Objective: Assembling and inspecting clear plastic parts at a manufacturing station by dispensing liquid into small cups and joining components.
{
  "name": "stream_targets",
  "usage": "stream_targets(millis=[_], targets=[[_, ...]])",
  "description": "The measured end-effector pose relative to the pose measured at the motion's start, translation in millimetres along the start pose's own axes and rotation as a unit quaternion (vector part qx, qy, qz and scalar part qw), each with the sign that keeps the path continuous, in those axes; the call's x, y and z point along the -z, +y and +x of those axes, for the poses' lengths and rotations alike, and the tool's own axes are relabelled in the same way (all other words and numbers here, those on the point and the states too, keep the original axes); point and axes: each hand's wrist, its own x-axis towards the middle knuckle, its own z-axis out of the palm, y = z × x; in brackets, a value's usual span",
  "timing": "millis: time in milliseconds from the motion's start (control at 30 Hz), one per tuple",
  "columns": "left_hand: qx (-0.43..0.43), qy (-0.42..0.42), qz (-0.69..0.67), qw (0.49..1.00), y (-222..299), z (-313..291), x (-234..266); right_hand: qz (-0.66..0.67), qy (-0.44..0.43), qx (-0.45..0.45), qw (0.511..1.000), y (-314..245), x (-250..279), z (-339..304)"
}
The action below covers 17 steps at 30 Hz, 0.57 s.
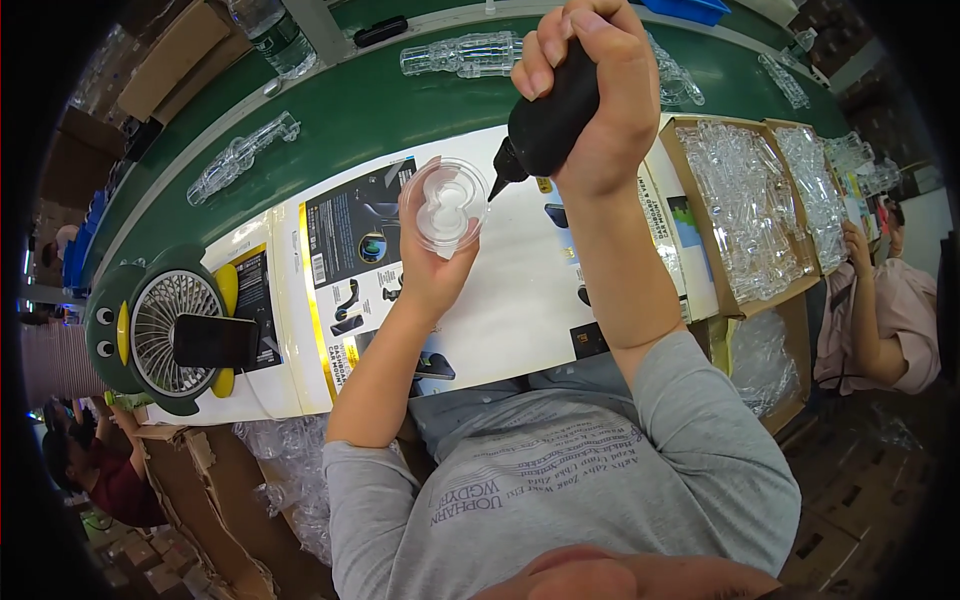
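Note:
My left hand [432, 280] grips a round transparent plastic piece [446, 208] from below, its figure-eight shaped middle facing up. A black squeeze bottle [556, 112] with a pointed nozzle is in my right hand [622, 110], fingers wrapped around it. The bottle is tilted, and its nozzle tip points down beside the right rim of the plastic piece. Whether tip and rim touch, I cannot tell. Under both hands lies a white printed cardboard sheet [500, 320] on the green table [350, 130].
A green penguin-shaped fan [160, 330] with a dark phone [215, 341] in front stands at the left. Transparent plastic parts fill a cardboard box [735, 210] at the right. Similar parts [243, 157] lie along the table, near a water bottle [275, 40]. Other people sit at both sides.

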Motion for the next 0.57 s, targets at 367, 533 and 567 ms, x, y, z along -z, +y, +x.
stream_targets(millis=[367,533,567], targets=[[0.001,0.001,-0.004,1.0,4.2,2.6,-2.4,0.117,-0.243,0.205,0.941,22.6,16.9,28.5],[-0.009,-0.004,0.026,1.0,3.9,3.3,2.9,0.053,-0.128,0.109,0.984,16.4,14.8,14.2],[-0.012,-0.009,0.022,1.0,4.7,4.9,-0.7,0.1,-0.235,0.202,0.946,29.7,31.4,29.2]])
